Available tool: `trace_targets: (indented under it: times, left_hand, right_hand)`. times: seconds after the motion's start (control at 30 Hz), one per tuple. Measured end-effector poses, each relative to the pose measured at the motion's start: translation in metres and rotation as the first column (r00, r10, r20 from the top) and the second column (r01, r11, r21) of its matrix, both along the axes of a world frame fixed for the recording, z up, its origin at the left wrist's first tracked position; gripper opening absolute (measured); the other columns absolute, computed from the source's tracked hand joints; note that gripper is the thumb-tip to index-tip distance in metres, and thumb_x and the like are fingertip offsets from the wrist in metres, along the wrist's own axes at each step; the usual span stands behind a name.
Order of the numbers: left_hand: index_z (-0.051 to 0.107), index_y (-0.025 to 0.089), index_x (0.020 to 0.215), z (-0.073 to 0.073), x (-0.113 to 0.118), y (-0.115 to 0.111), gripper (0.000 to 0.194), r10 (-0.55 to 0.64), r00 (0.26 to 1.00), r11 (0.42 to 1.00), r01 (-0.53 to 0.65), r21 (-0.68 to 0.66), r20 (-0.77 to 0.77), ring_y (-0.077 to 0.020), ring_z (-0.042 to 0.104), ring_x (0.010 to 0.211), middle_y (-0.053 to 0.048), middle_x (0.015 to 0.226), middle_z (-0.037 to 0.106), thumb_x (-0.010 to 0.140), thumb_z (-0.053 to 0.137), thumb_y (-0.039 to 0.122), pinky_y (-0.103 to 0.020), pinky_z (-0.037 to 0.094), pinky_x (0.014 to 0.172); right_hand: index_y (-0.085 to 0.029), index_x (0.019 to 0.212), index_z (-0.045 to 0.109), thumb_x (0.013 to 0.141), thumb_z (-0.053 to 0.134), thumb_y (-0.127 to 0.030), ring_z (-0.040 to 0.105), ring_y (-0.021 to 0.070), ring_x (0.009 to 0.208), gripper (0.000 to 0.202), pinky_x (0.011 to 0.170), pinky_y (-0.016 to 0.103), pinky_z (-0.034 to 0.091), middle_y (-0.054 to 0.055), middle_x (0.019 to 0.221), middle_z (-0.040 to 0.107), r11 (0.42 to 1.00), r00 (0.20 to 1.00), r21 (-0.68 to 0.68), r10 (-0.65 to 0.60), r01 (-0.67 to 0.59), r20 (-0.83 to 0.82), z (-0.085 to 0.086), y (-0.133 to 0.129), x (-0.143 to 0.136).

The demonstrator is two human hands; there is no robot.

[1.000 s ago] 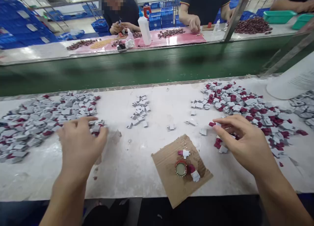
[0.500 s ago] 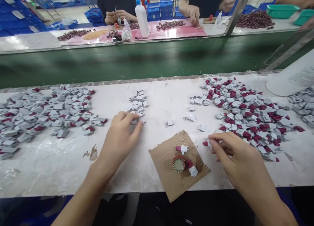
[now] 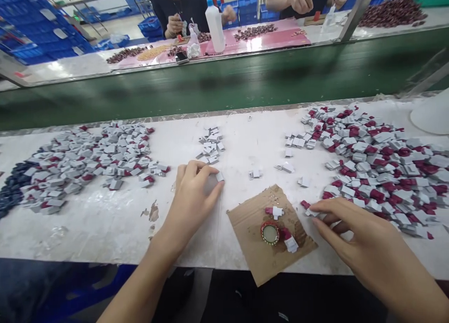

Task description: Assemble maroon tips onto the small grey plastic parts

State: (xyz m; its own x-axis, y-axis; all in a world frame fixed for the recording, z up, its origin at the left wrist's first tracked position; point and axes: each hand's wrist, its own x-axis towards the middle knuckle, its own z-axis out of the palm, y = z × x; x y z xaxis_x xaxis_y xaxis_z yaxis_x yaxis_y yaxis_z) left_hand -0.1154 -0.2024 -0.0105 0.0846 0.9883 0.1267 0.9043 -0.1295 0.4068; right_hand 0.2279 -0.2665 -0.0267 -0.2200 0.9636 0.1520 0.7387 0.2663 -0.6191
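Note:
My left hand [image 3: 198,189] is closed on a small grey plastic piece [image 3: 220,176], pinched between thumb and fingers just below a small pile of grey pieces [image 3: 210,145]. In my right hand [image 3: 354,229], thumb and fingertips hold a grey-and-maroon plastic piece [image 3: 306,205], its maroon end pointing out to the left. Between the hands lies a tilted cardboard square [image 3: 247,236]. On it sit a bottle cap [image 3: 270,233] and two grey-and-maroon pieces, one above the cap [image 3: 274,212] and one to its right [image 3: 289,241].
Large heaps of grey-and-maroon pieces lie at the right [image 3: 382,164] and left [image 3: 101,154], with dark blue pieces [image 3: 16,187] beyond the left heap. A green divider [image 3: 210,89] runs behind. Past it, two people work around a white bottle [image 3: 215,25].
The view has swung left, so the scene sits further right. My left hand has drawn back from the small pile with a grey piece. My right hand still holds its piece.

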Motion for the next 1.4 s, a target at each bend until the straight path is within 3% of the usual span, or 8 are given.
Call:
trace_targets:
  times: [0.1,0.27,0.53,0.73,0.83,1.0,1.23,1.4]
  left_hand:
    - [0.070,0.022,0.106,0.003,0.004,-0.005,0.015,-0.029,1.000,0.998,0.030,-0.054,0.011,-0.0360,0.057,0.119,-0.012,0.121,0.066,0.103,0.073,0.036,-0.059,0.052,0.109]
    - [0.069,0.024,0.132,0.010,0.004,-0.005,0.027,-0.183,0.975,0.977,0.194,-0.085,0.127,-0.0335,0.063,0.130,-0.011,0.133,0.069,0.105,0.063,0.027,-0.053,0.054,0.112]
    - [0.076,0.024,0.115,0.012,0.003,0.002,0.017,-0.205,0.938,0.944,0.265,-0.198,0.279,-0.0247,0.072,0.107,-0.007,0.117,0.075,0.109,0.060,0.029,-0.041,0.060,0.094]
    - [0.072,0.021,0.109,0.011,0.009,-0.005,0.011,-0.219,0.963,0.975,0.224,-0.012,0.158,-0.0194,0.068,0.082,-0.002,0.092,0.071,0.105,0.062,0.020,-0.034,0.057,0.077]
    - [0.074,0.019,0.108,0.005,0.013,-0.007,0.013,-0.248,0.963,0.969,0.248,0.011,0.106,-0.0191,0.067,0.079,-0.004,0.096,0.069,0.105,0.061,0.019,-0.034,0.055,0.073]
    - [0.074,0.021,0.122,-0.001,0.015,-0.008,0.017,-0.242,0.949,0.949,0.275,-0.153,0.204,-0.0217,0.072,0.092,-0.006,0.110,0.072,0.107,0.065,0.025,-0.038,0.060,0.081]
    - [0.077,0.023,0.117,0.003,0.009,-0.009,0.014,-0.230,0.905,0.938,0.304,-0.165,0.358,-0.0200,0.071,0.098,-0.004,0.111,0.074,0.106,0.067,0.021,-0.037,0.061,0.089]
    - [0.077,0.025,0.115,0.003,0.015,-0.011,0.012,-0.102,0.781,0.946,0.267,-0.182,0.617,-0.0192,0.077,0.105,-0.002,0.114,0.080,0.103,0.076,0.024,-0.035,0.065,0.096]
  right_hand:
    - [-0.029,0.112,0.073,0.110,0.064,-0.031,0.078,0.0243,0.078,0.009,0.066,0.036,0.061,0.005,0.101,0.079,0.997,0.997,-0.039,-0.071,0.070,-0.006,0.003,-0.003,-0.012]
    - [-0.029,0.111,0.075,0.110,0.067,-0.033,0.078,0.0260,0.083,0.010,0.072,0.039,0.063,0.006,0.102,0.080,0.987,0.980,-0.075,-0.150,0.141,-0.130,0.010,-0.008,-0.023]
    - [-0.036,0.112,0.082,0.106,0.078,-0.029,0.083,0.0239,0.101,0.010,0.087,0.033,0.070,-0.001,0.111,0.086,0.985,0.896,-0.153,-0.134,0.075,-0.424,0.022,-0.022,-0.039]
    - [-0.032,0.115,0.079,0.106,0.074,-0.016,0.086,0.0193,0.100,0.019,0.086,0.025,0.072,-0.002,0.111,0.087,0.993,0.921,-0.099,0.022,-0.066,-0.388,0.032,-0.027,-0.049]
    - [-0.029,0.116,0.078,0.106,0.073,-0.013,0.086,0.0171,0.099,0.021,0.089,0.022,0.071,-0.001,0.111,0.086,0.995,0.935,-0.041,0.074,-0.094,-0.347,0.032,-0.029,-0.051]
    - [-0.026,0.116,0.078,0.107,0.069,-0.011,0.085,0.0160,0.101,0.019,0.086,0.018,0.070,0.002,0.111,0.084,0.996,0.941,-0.020,0.079,-0.091,-0.330,0.028,-0.029,-0.056]
    - [-0.023,0.108,0.079,0.104,0.070,-0.007,0.085,0.0142,0.094,0.019,0.086,0.016,0.068,0.003,0.105,0.083,0.996,0.936,0.039,0.087,-0.078,-0.341,0.032,-0.023,-0.065]
    - [-0.023,0.108,0.078,0.103,0.067,-0.006,0.085,0.0154,0.095,0.021,0.083,0.018,0.069,0.003,0.105,0.083,0.993,0.937,0.018,0.120,-0.120,-0.327,0.036,-0.022,-0.064]
